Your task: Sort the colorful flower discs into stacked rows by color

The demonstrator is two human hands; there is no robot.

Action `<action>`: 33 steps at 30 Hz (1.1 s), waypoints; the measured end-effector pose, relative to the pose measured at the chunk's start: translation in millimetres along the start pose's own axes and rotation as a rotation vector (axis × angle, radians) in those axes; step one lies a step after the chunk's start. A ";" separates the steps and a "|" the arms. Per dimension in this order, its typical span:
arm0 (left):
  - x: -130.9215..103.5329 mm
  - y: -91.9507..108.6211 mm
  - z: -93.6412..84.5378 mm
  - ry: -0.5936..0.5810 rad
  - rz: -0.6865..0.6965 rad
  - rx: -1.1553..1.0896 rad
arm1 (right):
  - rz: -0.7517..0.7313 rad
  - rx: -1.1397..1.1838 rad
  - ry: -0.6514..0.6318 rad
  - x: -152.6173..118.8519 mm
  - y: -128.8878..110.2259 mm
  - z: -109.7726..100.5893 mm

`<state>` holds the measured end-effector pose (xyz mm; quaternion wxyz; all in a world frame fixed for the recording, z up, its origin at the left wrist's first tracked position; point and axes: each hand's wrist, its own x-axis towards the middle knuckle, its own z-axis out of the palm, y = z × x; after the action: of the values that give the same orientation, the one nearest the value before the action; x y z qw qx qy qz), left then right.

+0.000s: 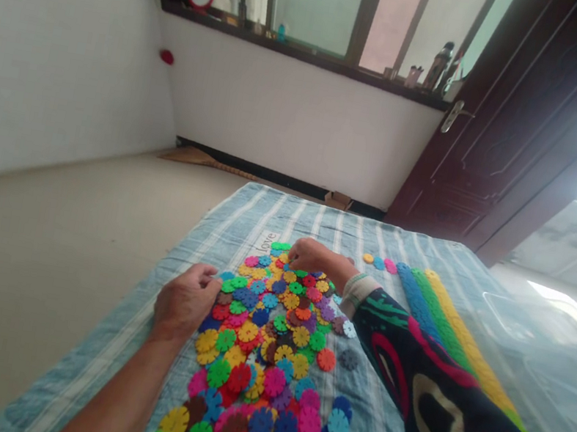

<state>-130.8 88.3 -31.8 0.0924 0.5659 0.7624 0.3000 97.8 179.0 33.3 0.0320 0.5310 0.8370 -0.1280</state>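
A long pile of colourful notched plastic discs lies spread over the striped cloth. My left hand rests at the pile's left edge, its fingers curled in beside a blue disc; whatever they hold is hidden. Reaching over the far end, my right hand has its fingers pinched together and pointing down among the discs. What sits between those fingertips is too small to tell. To the right stand long rows of overlapping discs: blue, green and yellow.
Three loose discs, one of them pink, lie before the rows' far end. A clear plastic container is at the right. Beyond the cloth are a broom, a small cardboard box and a dark red door.
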 end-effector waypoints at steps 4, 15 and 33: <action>0.6 -0.6 1.1 -0.003 0.000 -0.006 | -0.062 -0.062 0.019 -0.3 1.3 2.7; 1.7 -2.0 1.4 0.006 0.018 -0.010 | -0.181 -0.137 0.049 1.8 5.2 7.1; 3.9 1.9 -3.4 -0.034 -0.010 0.003 | -0.113 -0.002 0.088 -12.1 -2.4 4.2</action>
<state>-132.3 91.1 -27.2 0.1062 0.5674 0.7638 0.2888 100.6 166.4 32.0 -0.0116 0.4879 0.8664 -0.1052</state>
